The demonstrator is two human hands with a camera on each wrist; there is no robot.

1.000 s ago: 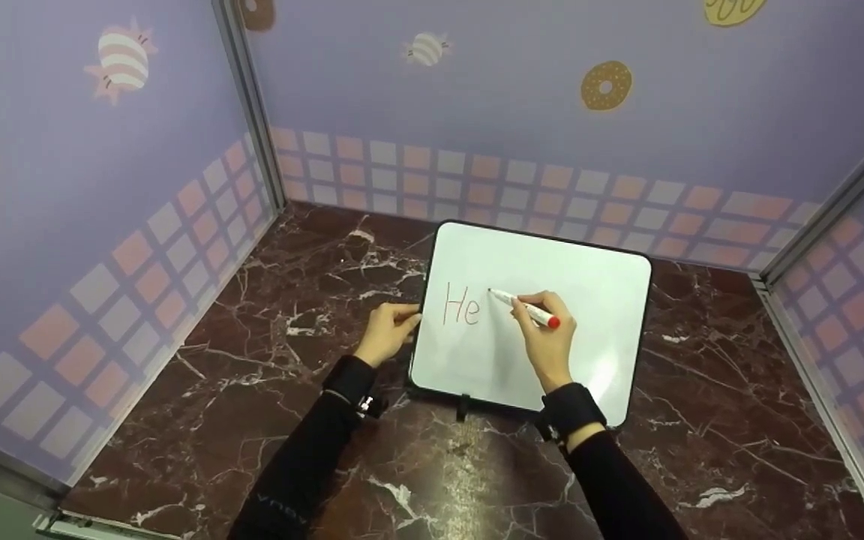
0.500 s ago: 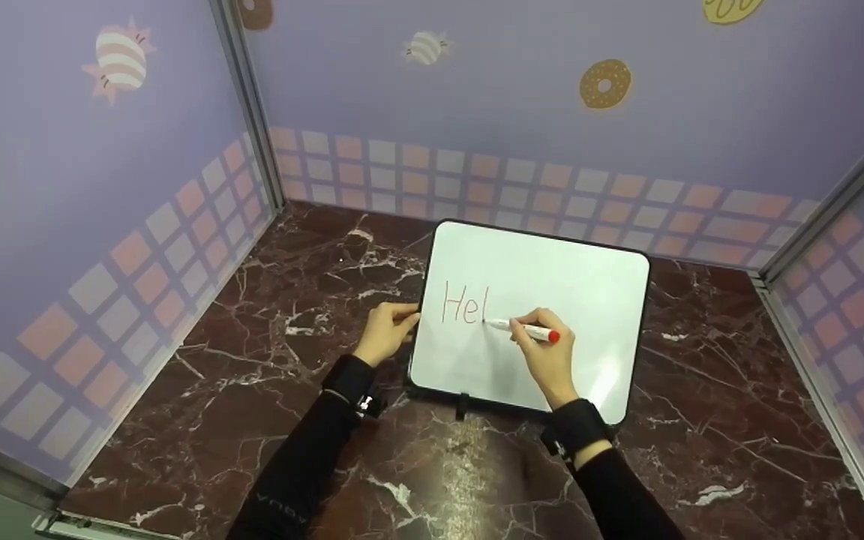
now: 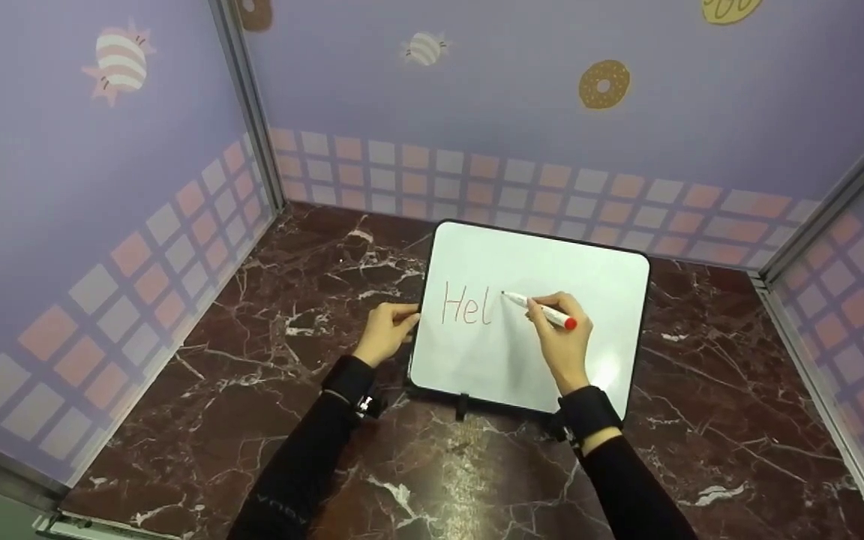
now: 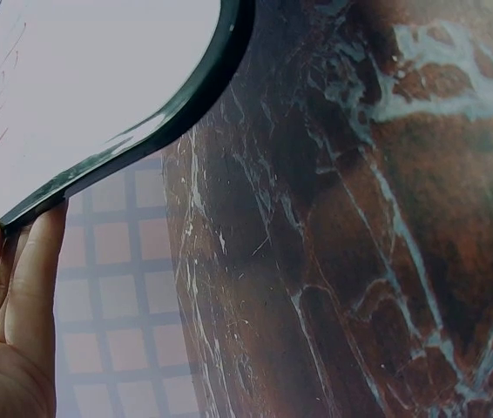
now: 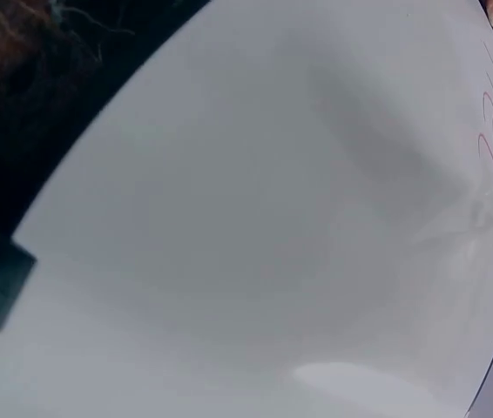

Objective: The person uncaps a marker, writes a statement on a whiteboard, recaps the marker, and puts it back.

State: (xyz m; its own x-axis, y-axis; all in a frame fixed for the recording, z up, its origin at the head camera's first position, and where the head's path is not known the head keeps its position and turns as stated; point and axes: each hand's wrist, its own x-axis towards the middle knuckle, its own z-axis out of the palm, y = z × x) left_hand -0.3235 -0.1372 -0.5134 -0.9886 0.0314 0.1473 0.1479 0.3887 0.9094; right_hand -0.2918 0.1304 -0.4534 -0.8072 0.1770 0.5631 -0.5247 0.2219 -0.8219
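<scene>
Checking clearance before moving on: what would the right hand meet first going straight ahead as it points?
Likely the whiteboard, reached by the tip of the marker, just right of the red letters; whether tip and board touch is unclear.

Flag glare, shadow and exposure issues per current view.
Head: glare at the whiteboard's lower right, shiny streak on the marbled tabletop; left wrist: whiteboard looks nearly blown out, red lettering faint; right wrist: soft grey shadow across the whiteboard, bright highlight near the bottom.

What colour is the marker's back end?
Red; the marker's back end shows best in the head view.
</scene>
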